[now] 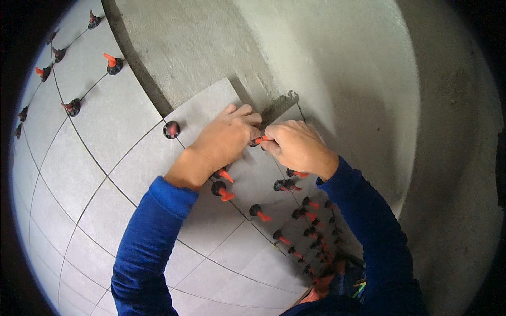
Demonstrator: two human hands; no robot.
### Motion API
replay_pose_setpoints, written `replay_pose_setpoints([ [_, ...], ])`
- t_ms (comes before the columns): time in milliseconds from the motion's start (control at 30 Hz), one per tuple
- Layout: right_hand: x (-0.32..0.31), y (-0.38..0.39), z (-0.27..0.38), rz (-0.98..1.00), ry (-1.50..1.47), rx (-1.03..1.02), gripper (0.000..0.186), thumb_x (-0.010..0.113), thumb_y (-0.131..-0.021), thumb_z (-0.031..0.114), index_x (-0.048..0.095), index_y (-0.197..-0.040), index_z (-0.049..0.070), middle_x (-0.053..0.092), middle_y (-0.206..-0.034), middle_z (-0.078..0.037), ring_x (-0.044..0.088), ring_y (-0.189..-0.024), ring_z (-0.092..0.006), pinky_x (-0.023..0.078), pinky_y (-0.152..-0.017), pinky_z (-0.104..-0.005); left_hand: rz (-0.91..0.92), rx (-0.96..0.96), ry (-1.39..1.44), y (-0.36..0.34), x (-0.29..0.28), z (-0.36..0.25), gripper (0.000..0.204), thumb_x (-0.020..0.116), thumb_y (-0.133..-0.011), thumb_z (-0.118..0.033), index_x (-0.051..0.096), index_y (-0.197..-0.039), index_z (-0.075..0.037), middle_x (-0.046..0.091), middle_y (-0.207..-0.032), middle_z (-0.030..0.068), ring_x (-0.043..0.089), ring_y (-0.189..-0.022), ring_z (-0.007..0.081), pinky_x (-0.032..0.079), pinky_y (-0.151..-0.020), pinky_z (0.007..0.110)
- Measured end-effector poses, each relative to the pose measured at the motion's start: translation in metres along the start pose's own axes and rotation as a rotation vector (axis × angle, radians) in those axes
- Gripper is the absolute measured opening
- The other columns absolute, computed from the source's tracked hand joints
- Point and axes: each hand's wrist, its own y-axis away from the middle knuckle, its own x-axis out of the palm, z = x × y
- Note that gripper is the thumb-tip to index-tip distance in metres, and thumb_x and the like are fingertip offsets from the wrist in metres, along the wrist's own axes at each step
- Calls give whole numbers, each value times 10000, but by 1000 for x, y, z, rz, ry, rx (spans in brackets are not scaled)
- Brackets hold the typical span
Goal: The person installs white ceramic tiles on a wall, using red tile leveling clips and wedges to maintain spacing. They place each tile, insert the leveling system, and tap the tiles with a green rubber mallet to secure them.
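My right hand [298, 145] pinches the orange-red handle of a tile levelling clip [260, 140] between thumb and fingers. The clip's dark round base is partly covered by my hands. Close beside it, my left hand [226, 134] bends over a light grey tile [203, 105], its fingers curled together near the tile's right edge. What those fingers hold, if anything, is hidden. Left of my left wrist, another levelling clip [171, 129] stands on a tile joint. Below that wrist sit two more with orange-red handles, one of them a clip [222, 191] in full view.
Laid grey tiles [79, 163] spread across the left and bottom, with dark joints and several clips along them. Bare grey mortar [179, 42] lies beyond the tile edge. A plain cement wall [363, 95] rises at right. Many clips crowd near my body at lower right.
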Motion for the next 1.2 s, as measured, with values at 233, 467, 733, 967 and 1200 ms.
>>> replay_pose_setpoints([
  [233,-14,-8,-13,-99,-12,-51,371,715,-979,374,717,-844,28,725,-844,-238,716,-834,-471,546,-747,-565,-675,-705,1057,1,-3,-123,189,624,-1101,-150,695,-1167,12,688,-972,54,664,-948,166,524,-870,307],
  [467,-21,-12,-3,62,3,105,461,720,-966,449,744,-847,4,700,-808,-254,681,-765,-451,508,-686,-536,-1156,-1260,2323,-11,70,-134,296,557,-1138,-358,632,-1201,-79,520,-887,-25,484,-782,132,437,-701,293],
  [733,-2,-11,5,4,90,77,422,728,-947,388,718,-815,-13,689,-786,-251,674,-738,-451,501,-658,-522,-1181,-890,2754,-20,104,-108,360,544,-1120,-490,640,-1061,-149,431,-753,-94,395,-630,57,329,-536,240],
  [967,4,-9,10,23,144,107,389,680,-966,369,720,-855,-2,699,-820,-262,680,-785,-481,515,-694,-556,-1216,-889,2782,-25,107,-105,411,610,-1071,-537,687,-999,-140,488,-634,-111,295,-501,69,252,-468,251],
  [1200,12,-6,12,-8,136,181,377,657,-986,373,735,-912,12,716,-865,-258,695,-832,-482,528,-724,-562,-1199,-861,2807,-27,119,-95,467,601,-1066,-558,659,-857,-144,606,-627,-77,285,-465,93,252,-457,278],
])
